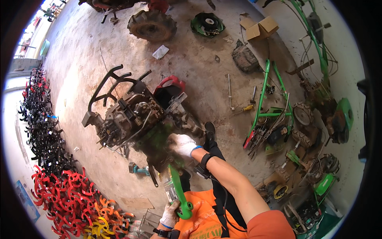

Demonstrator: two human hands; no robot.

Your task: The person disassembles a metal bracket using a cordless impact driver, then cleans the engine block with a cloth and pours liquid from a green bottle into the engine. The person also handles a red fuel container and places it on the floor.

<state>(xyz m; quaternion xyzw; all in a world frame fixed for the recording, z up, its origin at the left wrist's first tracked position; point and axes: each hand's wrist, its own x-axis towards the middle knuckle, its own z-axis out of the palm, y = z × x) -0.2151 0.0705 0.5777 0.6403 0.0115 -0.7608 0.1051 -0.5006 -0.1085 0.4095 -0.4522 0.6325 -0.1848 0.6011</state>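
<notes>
My left hand (170, 214), in a white knit glove, is closed around the near end of a green metal machine part (180, 195). This part is long and curved, with a toothed round piece at its near end and a label on its side. My right hand (183, 145), also gloved, is over the near side of a partly dismantled engine machine (133, 113). Its fingertips are blurred and partly hidden against the dark, greenish part there, so their grip is unclear. The machine has a black tubular guard and a red part behind it.
A cordless power tool (138, 169) lies left of the green part. Heaps of black tines (43, 119) and red curved blades (65, 199) line the left. A green handle frame (262, 103), a screwdriver (247, 108) and a hammer (253, 94) lie right. A tyre (152, 26) lies ahead.
</notes>
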